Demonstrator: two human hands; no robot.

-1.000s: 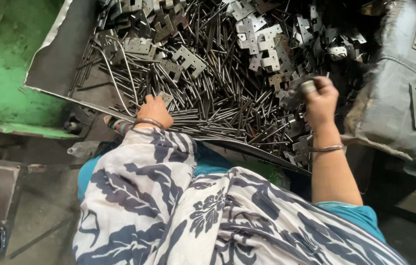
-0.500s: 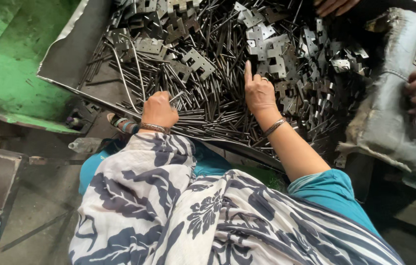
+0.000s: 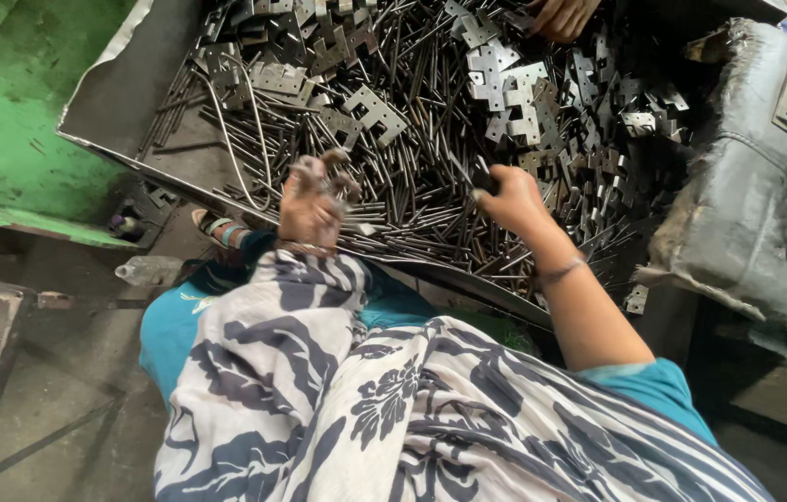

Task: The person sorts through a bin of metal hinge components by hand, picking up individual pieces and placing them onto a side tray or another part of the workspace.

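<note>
Head view, looking down over a lap draped in blue-and-white patterned cloth [image 3: 393,409].

Metal tray [image 3: 124,102], sheet-steel, tilted toward the person, heaped with thin steel pins [image 3: 412,200] and stamped hinge plates [image 3: 505,84]. Pins lie mostly toward the near edge; plates pile toward the far and right side.

Left hand [image 3: 314,200] at the tray's near edge, lifted just above the pins, palm toward the person. Its fingers [image 3: 305,172] are curled in, grimy; they seem to hold a small bunch of pins, though the grip is partly blurred. A bangle sits at the wrist.

Right hand [image 3: 510,200] further right, over the pin heap, back of the hand up. Fingers pinched narrow on a few dark pins near the thumb; exactly how many I cannot tell. Thin bangle [image 3: 561,270] on the forearm.

Bent wire loop [image 3: 245,139] lies among the pins left of the left hand.

Another person's hand [image 3: 561,17] shows at the top edge, resting on the plates.

Right of the tray, a grey sack [image 3: 747,214] with a couple of hinge plates on top. Green painted surface [image 3: 3,121] to the left. A sandalled foot [image 3: 217,228] under the tray edge.
</note>
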